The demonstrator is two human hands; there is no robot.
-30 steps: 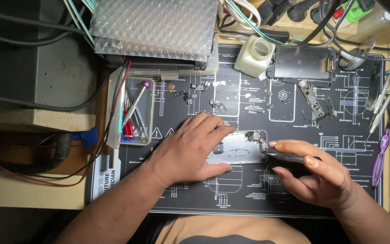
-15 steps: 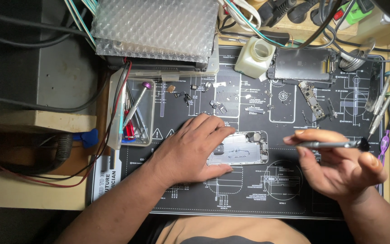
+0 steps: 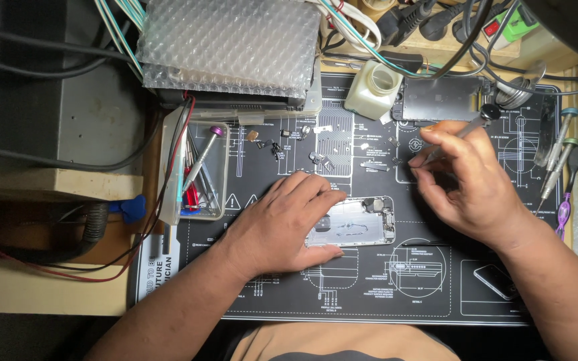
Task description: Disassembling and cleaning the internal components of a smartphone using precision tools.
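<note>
An opened silver phone housing (image 3: 359,222) lies flat on the black printed work mat (image 3: 369,294). My left hand (image 3: 282,224) rests on the housing's left end, thumb and fingers pinning it down. My right hand (image 3: 466,177) is raised over the mat's upper right and grips a thin metal screwdriver (image 3: 473,124), its tip pointing down-left toward small loose parts (image 3: 376,164) on the mat. A dark phone screen panel (image 3: 439,100) lies just beyond that hand.
A clear tray (image 3: 199,170) of tools sits left of the mat. Behind stand a bubble-wrapped box (image 3: 229,47), a white plastic bottle (image 3: 369,90) and tangled cables. More screwdrivers (image 3: 556,150) lie along the right edge. A small dark part (image 3: 496,281) lies at lower right.
My right hand has lifted off the phone housing with the screwdriver and moved up and away to the mat's upper right. My left hand has stayed on the housing.
</note>
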